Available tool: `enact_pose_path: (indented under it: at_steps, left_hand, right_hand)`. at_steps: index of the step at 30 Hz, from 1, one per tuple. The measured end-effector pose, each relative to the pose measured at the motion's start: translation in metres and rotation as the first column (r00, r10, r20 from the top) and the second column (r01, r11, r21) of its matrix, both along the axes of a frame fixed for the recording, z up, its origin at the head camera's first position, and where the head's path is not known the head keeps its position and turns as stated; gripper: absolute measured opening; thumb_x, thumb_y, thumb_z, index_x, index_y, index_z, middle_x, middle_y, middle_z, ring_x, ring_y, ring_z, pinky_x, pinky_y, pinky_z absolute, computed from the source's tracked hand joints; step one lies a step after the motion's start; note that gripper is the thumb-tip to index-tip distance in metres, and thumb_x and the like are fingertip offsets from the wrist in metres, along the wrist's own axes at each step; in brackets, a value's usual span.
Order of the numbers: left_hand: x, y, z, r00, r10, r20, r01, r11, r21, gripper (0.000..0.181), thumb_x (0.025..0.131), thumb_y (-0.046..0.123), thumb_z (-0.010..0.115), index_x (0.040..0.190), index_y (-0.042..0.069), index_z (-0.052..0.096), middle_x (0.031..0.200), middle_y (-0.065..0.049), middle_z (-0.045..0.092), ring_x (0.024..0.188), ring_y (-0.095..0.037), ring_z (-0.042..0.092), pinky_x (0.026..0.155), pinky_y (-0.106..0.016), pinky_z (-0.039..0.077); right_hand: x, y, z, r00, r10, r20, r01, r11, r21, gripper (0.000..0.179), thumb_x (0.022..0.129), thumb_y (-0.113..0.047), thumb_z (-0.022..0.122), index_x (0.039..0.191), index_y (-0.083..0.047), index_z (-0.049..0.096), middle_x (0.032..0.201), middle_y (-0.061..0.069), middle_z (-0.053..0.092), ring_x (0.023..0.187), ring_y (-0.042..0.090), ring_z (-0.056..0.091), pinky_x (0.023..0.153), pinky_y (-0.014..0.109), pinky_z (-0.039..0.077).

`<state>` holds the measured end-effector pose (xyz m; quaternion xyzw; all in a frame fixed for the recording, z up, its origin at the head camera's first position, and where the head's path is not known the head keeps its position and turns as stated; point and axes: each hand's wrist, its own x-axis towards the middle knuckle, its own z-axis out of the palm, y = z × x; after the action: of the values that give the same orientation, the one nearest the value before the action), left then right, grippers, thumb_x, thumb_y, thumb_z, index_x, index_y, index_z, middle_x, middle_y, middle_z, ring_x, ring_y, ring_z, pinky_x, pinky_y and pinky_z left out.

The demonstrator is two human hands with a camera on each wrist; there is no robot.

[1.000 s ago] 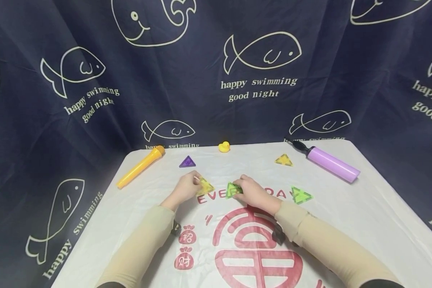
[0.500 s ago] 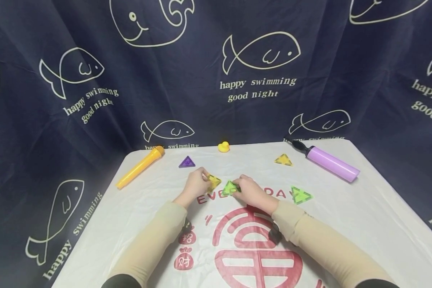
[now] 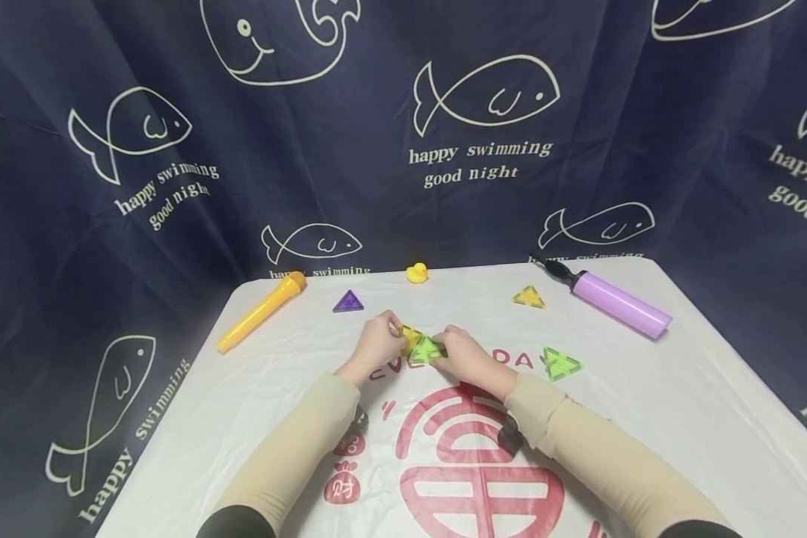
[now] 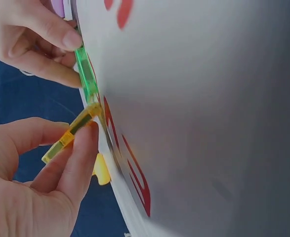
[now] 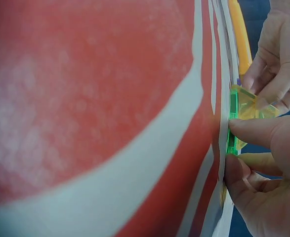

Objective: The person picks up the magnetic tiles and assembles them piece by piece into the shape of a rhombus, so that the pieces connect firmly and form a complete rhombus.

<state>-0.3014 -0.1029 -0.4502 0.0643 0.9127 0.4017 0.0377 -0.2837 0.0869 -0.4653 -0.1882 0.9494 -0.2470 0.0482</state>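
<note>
Yellow tile [image 3: 410,333] and green tile [image 3: 425,350] close together, just below frame centre
Left hand [image 3: 380,338] pinches the yellow tile, tilted up; right hand [image 3: 469,354] pinches the green — both at the outer sides, apparently to leave their facing edges free.

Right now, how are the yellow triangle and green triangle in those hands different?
The yellow triangle is pinched by the left hand; the green triangle is pinched by the right hand. The yellow triangle tilts up from the table, while the green triangle lies nearly flat. Both are see-through and three-sided.
</note>
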Motion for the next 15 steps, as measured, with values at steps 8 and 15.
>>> enact_pose_path:
  at_steps: [8,15]
  left_hand:
    - [0.0018,0.0034,0.0031,0.999,-0.006,0.032,0.006,1.000,0.013,0.020,0.084,-0.003,0.072,0.096,0.003,0.057,0.084,-0.013,0.069,0.055,-0.017,0.064,0.046,-0.026,0.053]
    - [0.0010,0.0053,0.0013,0.997,-0.025,0.079,0.024,1.000,0.017,0.019,0.086,-0.001,0.073,0.099,0.003,0.060,0.087,-0.012,0.069,0.062,-0.019,0.066,0.047,-0.024,0.052]
  right_hand:
    - [-0.0014,0.0009,0.0007,1.000,0.007,0.021,-0.006,1.000,-0.027,0.047,0.090,-0.014,0.079,0.129,0.007,0.065,0.098,0.008,0.060,0.090,0.020,0.059,0.090,0.040,0.054]
    - [-0.0036,0.0034,-0.0006,0.999,0.034,-0.004,-0.035,0.997,-0.068,0.047,0.087,-0.011,0.081,0.127,0.008,0.066,0.094,0.008,0.060,0.086,0.020,0.060,0.086,0.040,0.055]
